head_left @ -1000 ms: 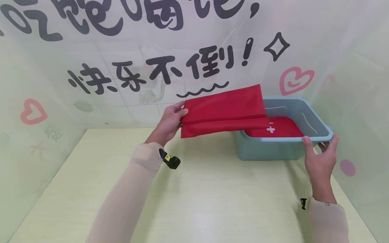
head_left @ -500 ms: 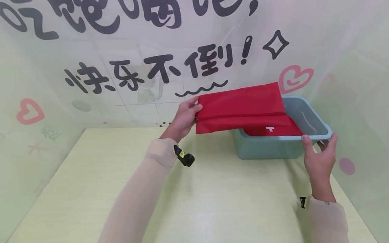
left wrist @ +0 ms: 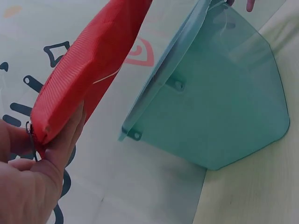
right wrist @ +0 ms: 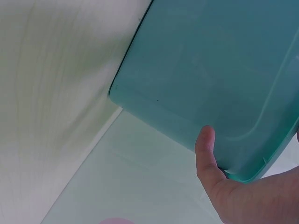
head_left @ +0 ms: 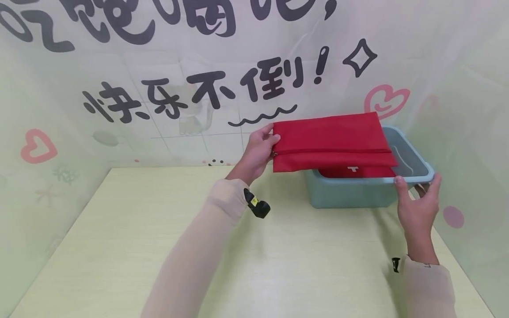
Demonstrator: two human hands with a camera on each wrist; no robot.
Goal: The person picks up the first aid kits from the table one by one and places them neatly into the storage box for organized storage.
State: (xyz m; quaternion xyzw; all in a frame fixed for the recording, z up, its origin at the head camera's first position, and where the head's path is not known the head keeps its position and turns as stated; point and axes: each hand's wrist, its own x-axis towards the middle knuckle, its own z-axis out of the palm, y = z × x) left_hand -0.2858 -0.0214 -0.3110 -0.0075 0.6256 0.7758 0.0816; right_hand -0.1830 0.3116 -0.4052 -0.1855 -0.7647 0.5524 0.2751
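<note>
My left hand (head_left: 258, 152) pinches the left end of a flat red zip pouch (head_left: 330, 134), thumb on top and fingers beneath. The zipper pull hangs beside that thumb in the left wrist view. Held level, the pouch spans the opening of a blue-green plastic bin (head_left: 350, 194). Beneath it in the bin lies another red pouch (head_left: 338, 172), its white cross partly covered. At the bin's front right corner, my right hand (head_left: 417, 212) grips the rim (head_left: 425, 174). In the right wrist view a finger (right wrist: 205, 144) lies along the bin's outer wall.
The bin stands at the back right of a pale wooden table (head_left: 278, 265). A printed sheet (head_left: 179, 57) with dark lettering and hearts hangs behind, and similar sheets close off both sides.
My left hand has carried the red pouch to the right, farther over the bin, covering more of the white cross. My right hand has kept its place on the rim.
</note>
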